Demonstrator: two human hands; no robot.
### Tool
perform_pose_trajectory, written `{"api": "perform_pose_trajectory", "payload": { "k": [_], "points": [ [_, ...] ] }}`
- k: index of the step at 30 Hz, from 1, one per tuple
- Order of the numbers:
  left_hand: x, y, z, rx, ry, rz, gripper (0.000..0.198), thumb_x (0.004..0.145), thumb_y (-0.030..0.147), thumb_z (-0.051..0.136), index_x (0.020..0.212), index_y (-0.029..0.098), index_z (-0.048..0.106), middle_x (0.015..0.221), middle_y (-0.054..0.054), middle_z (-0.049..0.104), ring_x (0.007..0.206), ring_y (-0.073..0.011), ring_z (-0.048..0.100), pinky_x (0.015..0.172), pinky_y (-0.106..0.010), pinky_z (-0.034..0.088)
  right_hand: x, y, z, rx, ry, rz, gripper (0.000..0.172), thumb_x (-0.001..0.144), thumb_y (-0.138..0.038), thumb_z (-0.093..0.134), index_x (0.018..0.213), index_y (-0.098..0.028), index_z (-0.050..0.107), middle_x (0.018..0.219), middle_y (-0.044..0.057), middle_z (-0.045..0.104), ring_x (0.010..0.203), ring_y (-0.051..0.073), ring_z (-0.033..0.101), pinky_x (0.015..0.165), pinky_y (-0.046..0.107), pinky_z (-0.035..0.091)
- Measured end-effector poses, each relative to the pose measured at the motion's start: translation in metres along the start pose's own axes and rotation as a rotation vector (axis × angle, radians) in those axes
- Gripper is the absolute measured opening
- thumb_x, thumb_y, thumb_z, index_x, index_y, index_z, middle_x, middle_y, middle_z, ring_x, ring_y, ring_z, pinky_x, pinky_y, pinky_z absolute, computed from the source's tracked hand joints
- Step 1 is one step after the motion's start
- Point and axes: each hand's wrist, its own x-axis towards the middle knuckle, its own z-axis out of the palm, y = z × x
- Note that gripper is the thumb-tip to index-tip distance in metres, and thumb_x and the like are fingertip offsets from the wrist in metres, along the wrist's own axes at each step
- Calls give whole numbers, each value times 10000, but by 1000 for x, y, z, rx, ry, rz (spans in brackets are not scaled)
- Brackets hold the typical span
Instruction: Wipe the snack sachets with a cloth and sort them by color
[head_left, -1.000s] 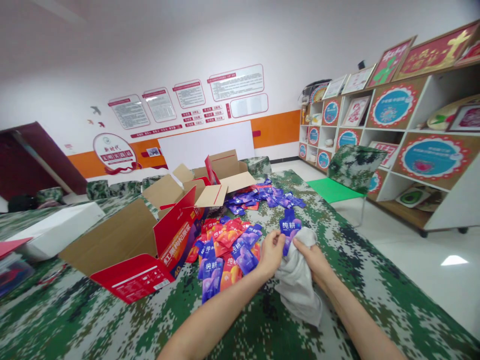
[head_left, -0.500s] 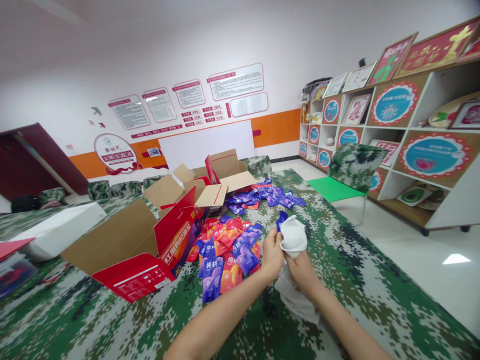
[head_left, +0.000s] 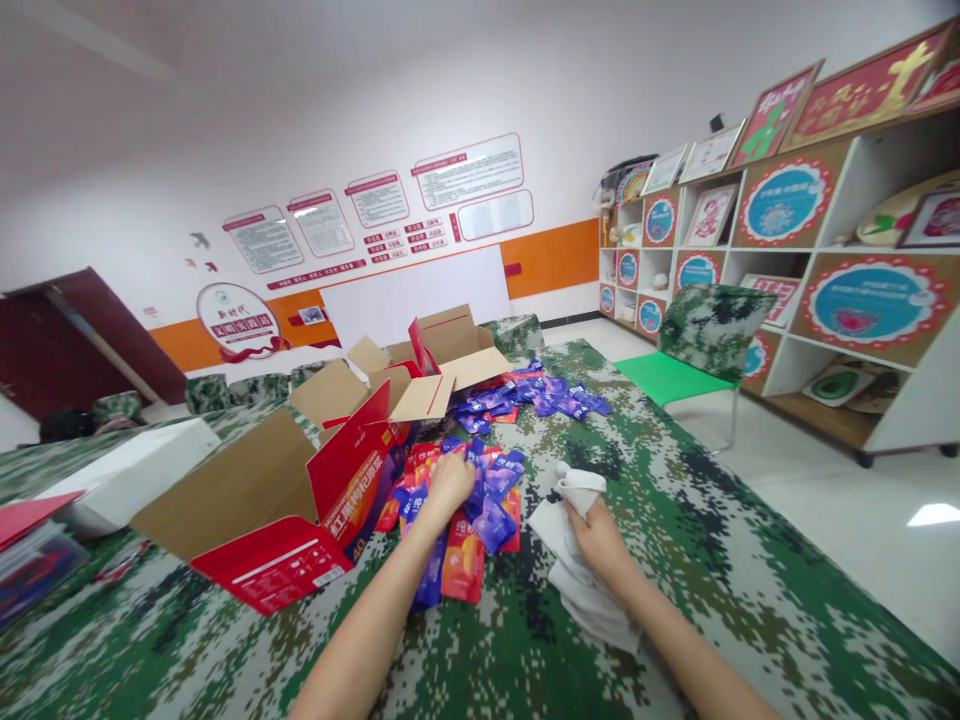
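Leaning over the near pile [head_left: 463,560] at the centre of the frame, the left hand [head_left: 452,482] has its fingers down among the sachets, beside a blue sachet [head_left: 475,475]. Its fingertips are partly hidden, so I cannot tell whether that grip pinches the sachet or merely touches it. Right of centre, the right hand [head_left: 602,545] has its grip closed round a cloth [head_left: 553,532], which bunches above the thumb and hangs down to the surface [head_left: 525,665].

The step in hand looks like handling one sachet at the pile with the cloth kept ready; whether it is being picked up or laid down is unclear from this pose. Either way, the next move seems to call for a light, flat pinch by the left hand that leaves the neighbouring sachets undisturbed, and a steady hold on the cloth.

The sachets are flat, glossy pouches, some blue-purple, some red-orange, with white lettering and printed fruit; they overlap at odd angles beside the red box [head_left: 274,563]. The cloth is pale grey, soft and creased. A far pile [head_left: 551,393], mostly blue, spreads above the centre.
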Motion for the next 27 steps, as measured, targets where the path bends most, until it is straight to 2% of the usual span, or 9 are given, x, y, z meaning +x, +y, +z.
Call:
{"api": "perform_pose_trajectory", "payload": {
  "k": [2, 4, 6, 8, 10, 14, 19, 23, 27],
  "points": [
    [-3, -8, -7, 220, 57, 17, 221, 780, 225, 416, 824, 119, 604, 907, -156, 591, 898, -263, 518, 806, -376, 349, 1, 3, 0, -21, 1, 11, 369, 766, -377, 475, 1053, -202, 628, 1172, 81, 581, 1171, 264, 442, 1026, 414, 276],
    [-4, -8, -12, 345, 168, 30, 253, 796, 228, 401, 912, 99, 586, 991, -171, 554, 969, -279, 474, 851, -406, 322, 1, 5, 1, -26, 6, 26, 381, 769, -384, 477, 1064, -193, 623, 1174, 87, 579, 1166, 263, 450, 1021, 409, 284],
    [2, 0, -13, 385, 243, 49, 278, 819, 243, 377, 982, 101, 551, 1032, -159, 523, 995, -272, 441, 873, -411, 309, 1, 7, 2, -16, 14, 42, 386, 763, -386, 489, 1069, -191, 621, 1172, 87, 581, 1162, 262, 454, 1021, 405, 285],
    [18, 13, -9, 375, 253, 98, 284, 834, 260, 360, 1006, 113, 532, 1050, -145, 504, 1008, -262, 424, 879, -401, 310, 1, 7, 3, 5, 25, 47, 384, 755, -386, 501, 1063, -195, 626, 1166, 83, 587, 1164, 259, 454, 1029, 401, 275],
    [41, 28, 0, 352, 212, 155, 296, 842, 259, 344, 1032, 114, 519, 1078, -150, 486, 1028, -260, 413, 875, -392, 318, 2, 7, 4, 19, 27, 50, 378, 752, -387, 505, 1054, -199, 632, 1164, 80, 589, 1167, 256, 453, 1036, 398, 267],
    [98, 52, 26, 342, 9, 204, 343, 839, 182, 320, 1121, 89, 491, 1168, -192, 451, 1091, -270, 400, 888, -398, 321, 3, 7, 4, -13, 12, 87, 394, 757, -398, 494, 1067, -193, 626, 1177, 100, 580, 1162, 268, 462, 1030, 413, 283],
    [152, 56, 58, 354, -153, 255, 378, 750, 136, 452, 1118, 134, 541, 1289, -177, 413, 1194, -275, 349, 978, -450, 234, 3, 11, 6, -8, 9, 108, 393, 755, -403, 506, 1089, -225, 612, 1180, 81, 584, 1170, 263, 458, 1040, 419, 274],
    [167, 51, 74, 345, -194, 261, 392, 753, 111, 424, 1124, 105, 550, 1259, -201, 455, 1191, -289, 361, 982, -510, 199, 3, 13, 6, -16, 6, 138, 405, 759, -420, 500, 1098, -224, 605, 1191, 80, 578, 1158, 266, 470, 1033, 434, 278],
    [162, 54, 70, 293, -135, 330, 352, 791, 76, 351, 1058, 73, 581, 1168, -205, 515, 1150, -264, 393, 998, -475, 191, 3, 7, 5, -29, -3, 134, 410, 761, -427, 493, 1089, -211, 608, 1194, 94, 576, 1171, 268, 462, 1034, 430, 276]
  ]
}}
